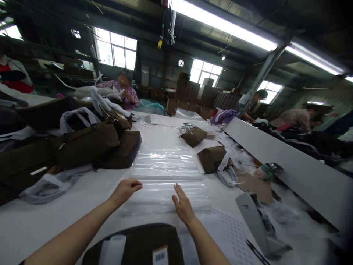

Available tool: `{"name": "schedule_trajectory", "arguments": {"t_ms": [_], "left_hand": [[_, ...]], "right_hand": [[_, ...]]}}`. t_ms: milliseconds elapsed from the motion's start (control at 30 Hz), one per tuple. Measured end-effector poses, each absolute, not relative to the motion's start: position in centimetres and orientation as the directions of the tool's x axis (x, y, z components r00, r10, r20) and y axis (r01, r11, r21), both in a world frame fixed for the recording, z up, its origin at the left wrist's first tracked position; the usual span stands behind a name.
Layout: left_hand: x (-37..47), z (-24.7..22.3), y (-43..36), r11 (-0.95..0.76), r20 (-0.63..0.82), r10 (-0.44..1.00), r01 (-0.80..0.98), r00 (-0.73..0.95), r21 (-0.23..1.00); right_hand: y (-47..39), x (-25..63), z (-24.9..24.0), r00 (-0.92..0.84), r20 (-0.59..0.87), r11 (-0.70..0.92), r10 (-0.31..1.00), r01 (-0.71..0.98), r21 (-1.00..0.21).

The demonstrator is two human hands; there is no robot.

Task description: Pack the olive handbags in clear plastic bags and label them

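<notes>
Clear plastic bags (168, 167) lie flat in a shiny, creased stack on the white table. At the stack's left edge is my left hand (127, 190), its fingers curled and pressed together; whether they pinch any plastic cannot be made out. My right hand (184, 207) is over the stack's right part, fingers stretched out and thumb apart, holding nothing. Closest to me, between my forearms, sits a dark olive-brown bag (143, 241) with a white wrapped strip and a barcode tag (160, 255). Its lower part is cut off by the frame.
Brown handbags with wrapped handles (88, 143) pile up on the left. Two small brown pouches (211, 159) lie to the right. A grey tape dispenser (256, 224), scissors (256, 252) and a printed sheet (228, 232) are nearer. A white partition (275, 158) borders the table; several people work beyond.
</notes>
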State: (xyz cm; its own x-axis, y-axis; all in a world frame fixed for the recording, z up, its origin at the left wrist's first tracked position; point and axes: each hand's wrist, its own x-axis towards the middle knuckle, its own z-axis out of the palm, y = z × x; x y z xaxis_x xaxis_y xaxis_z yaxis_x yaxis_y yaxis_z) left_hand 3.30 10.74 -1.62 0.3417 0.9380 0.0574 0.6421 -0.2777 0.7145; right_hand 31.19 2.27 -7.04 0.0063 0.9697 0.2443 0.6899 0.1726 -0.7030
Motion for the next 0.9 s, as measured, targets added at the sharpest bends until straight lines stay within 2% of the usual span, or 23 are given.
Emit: {"name": "schedule_trajectory", "arguments": {"t_ms": [133,200,400,467,533,600,700,833,900], "left_hand": [[5.7,-6.5,14.5,-0.312,-0.069,0.891,0.717,0.448,0.624],[5.8,-8.2,14.9,-0.339,-0.134,0.856,0.738,0.499,0.583],[5.3,-8.5,13.7,-0.427,-0.274,0.729,0.729,0.628,0.535],[5.3,-7.6,13.3,-0.448,-0.276,0.717,0.726,0.640,0.522],[5.1,-6.7,13.0,-0.460,-0.261,0.721,0.725,0.642,0.513],[4.8,-5.8,12.9,-0.452,-0.276,0.722,0.734,0.635,0.507],[4.4,-5.0,13.2,-0.437,-0.342,0.685,0.738,0.643,0.514],[4.9,-5.2,13.2,-0.469,-0.331,0.656,0.711,0.678,0.525],[5.5,-5.7,12.9,-0.479,-0.309,0.662,0.703,0.683,0.526]], "right_hand": [[3.4,30.9,-10.1,-0.158,0.106,0.190,0.982,0.855,-0.483],[2.9,31.2,-10.6,-0.193,0.073,0.205,0.979,0.882,-0.424],[3.3,31.9,-9.0,-0.119,-0.055,0.079,0.991,0.879,-0.470],[3.8,31.7,-8.8,-0.104,0.001,0.097,0.995,0.919,-0.382],[4.2,31.7,-8.8,-0.161,0.101,0.184,0.982,0.936,-0.301],[4.5,31.8,-8.9,-0.233,0.128,0.262,0.964,0.914,-0.309],[5.3,32.2,-8.9,-0.256,0.079,0.267,0.964,0.894,-0.360],[6.5,32.4,-8.8,-0.282,-0.029,0.260,0.959,0.917,-0.302],[6.9,32.4,-8.6,-0.240,-0.065,0.214,0.969,0.938,-0.272]]}}
